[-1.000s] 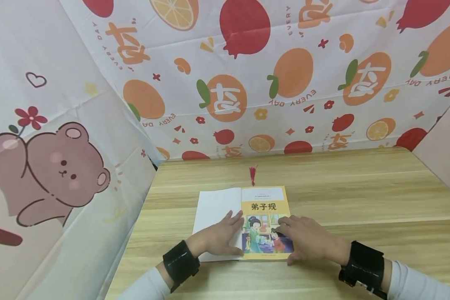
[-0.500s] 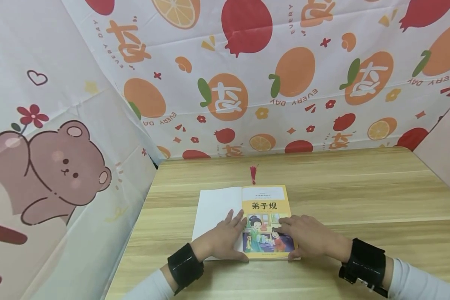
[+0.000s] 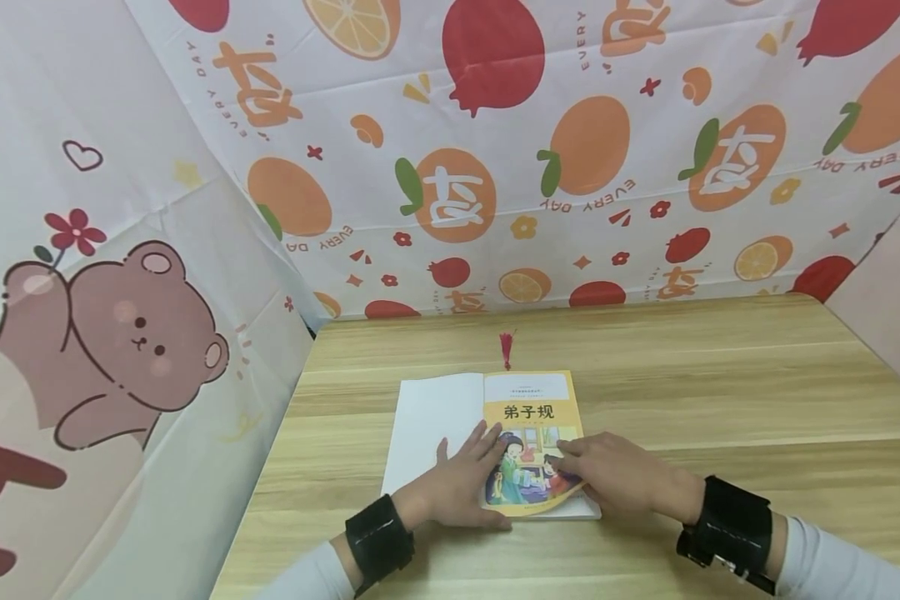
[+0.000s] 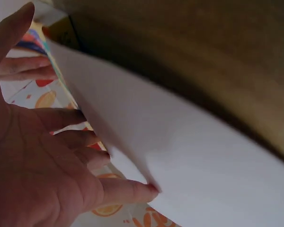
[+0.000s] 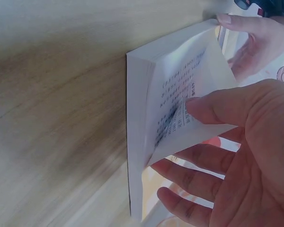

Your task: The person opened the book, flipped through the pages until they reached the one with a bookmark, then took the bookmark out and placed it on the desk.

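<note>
An open book lies on the table, its blank white left side point(image 3: 423, 425) flat. The yellow illustrated page point(image 3: 528, 392) on the right has its lower right corner curled up. My right hand point(image 3: 626, 475) pinches that corner. In the right wrist view, the thumb presses the printed underside of the lifted page point(image 5: 217, 71), fingers behind it, above the thick page block point(image 5: 139, 99). My left hand point(image 3: 457, 492) lies spread over the fold, its fingertips on the yellow page. In the left wrist view, its straight fingers touch the white side point(image 4: 189, 142).
A red tassel point(image 3: 506, 350) lies beyond the book's top edge. The wood-grain table point(image 3: 720, 375) extends to both sides. A fruit-print cloth point(image 3: 517, 167) hangs behind it, and a bear-print cloth point(image 3: 135, 333) hangs at the left.
My left hand has slid right, from the white side onto the yellow page. The page's lower right corner has risen and bent leftward in my right hand, baring a white page beneath.
</note>
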`<state>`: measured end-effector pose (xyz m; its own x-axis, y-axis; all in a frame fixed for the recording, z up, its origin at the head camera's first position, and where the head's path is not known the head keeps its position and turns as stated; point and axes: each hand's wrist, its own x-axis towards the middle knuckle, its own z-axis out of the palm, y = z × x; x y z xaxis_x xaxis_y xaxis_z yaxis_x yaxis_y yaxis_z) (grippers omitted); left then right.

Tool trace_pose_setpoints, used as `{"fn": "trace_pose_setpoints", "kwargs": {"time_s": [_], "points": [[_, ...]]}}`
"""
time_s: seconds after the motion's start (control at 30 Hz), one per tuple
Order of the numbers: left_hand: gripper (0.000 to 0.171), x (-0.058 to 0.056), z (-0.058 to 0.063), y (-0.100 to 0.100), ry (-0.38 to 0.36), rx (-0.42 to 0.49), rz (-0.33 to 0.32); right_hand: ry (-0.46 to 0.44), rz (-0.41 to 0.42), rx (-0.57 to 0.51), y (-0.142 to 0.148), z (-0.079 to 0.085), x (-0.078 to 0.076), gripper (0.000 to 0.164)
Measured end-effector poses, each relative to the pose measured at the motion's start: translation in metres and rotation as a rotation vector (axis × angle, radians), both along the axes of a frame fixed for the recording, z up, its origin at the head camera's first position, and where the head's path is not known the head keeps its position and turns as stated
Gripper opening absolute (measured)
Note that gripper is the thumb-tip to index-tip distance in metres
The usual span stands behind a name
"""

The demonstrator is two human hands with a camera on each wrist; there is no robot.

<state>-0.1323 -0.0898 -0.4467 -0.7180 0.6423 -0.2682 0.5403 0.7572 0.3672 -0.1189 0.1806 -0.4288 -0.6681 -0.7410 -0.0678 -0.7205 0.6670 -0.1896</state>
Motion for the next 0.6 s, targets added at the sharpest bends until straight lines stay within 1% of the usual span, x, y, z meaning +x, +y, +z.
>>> {"fn": "trace_pose_setpoints", "kwargs": {"time_s": [0.13,0.2,0.27,0.33,0.4,0.47,0.53,0.6], "points": [[0.106,0.004,0.0,0.008,0.025,-0.025,0.008,0.052,0.019,0.003,-0.001,0.005,-0.002,0.033],[0.106,0.006,0.002,0.013,0.039,-0.038,0.013,0.118,0.041,0.006,-0.002,0.008,-0.003,0.034],[0.105,0.008,0.003,0.017,0.055,-0.045,0.019,0.194,0.058,0.003,-0.005,0.011,-0.003,0.04],[0.102,0.009,0.003,0.02,0.072,-0.044,0.031,0.289,0.078,-0.014,-0.009,0.014,-0.003,0.047],[0.095,0.01,0.003,0.023,0.091,-0.029,0.052,0.386,0.095,-0.043,-0.013,0.016,-0.002,0.053],[0.09,0.012,0.004,0.024,0.115,0.005,0.08,0.47,0.1,-0.078,-0.015,0.016,-0.002,0.058],[0.09,0.014,0.006,0.025,0.159,0.041,0.109,0.515,0.085,-0.115,-0.016,0.015,-0.001,0.063],[0.096,0.018,0.01,0.024,0.226,0.08,0.137,0.52,0.046,-0.147,-0.014,0.013,0.0,0.069]]}}
